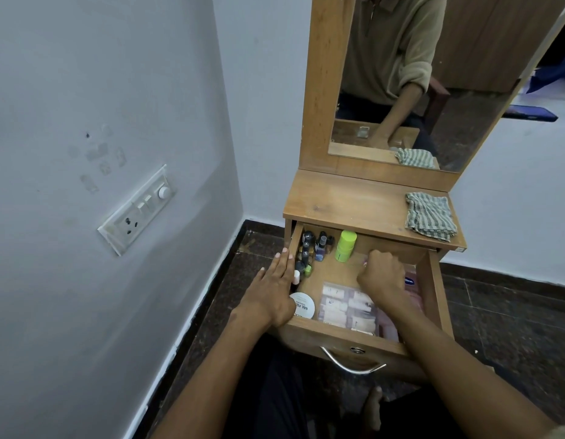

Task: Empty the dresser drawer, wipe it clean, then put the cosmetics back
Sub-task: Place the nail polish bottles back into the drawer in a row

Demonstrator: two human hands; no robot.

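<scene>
While the wooden drawer (pixel 354 339) is full and the striped cloth (pixel 430 218) untouched, my left hand (pixel 275 288) lies flat on its left wall; my right hand (pixel 381 274) curls inside, contents hidden.

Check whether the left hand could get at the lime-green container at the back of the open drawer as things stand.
Probably yes. The left hand rests on the drawer's left wall, and the lime-green container stands upright and uncovered; only the small bottles beside it crowd the approach.

Round white lid (pixel 303 306) in drawer reads "NAIL POL", rest cut off; other labels too small/blurred.
</scene>
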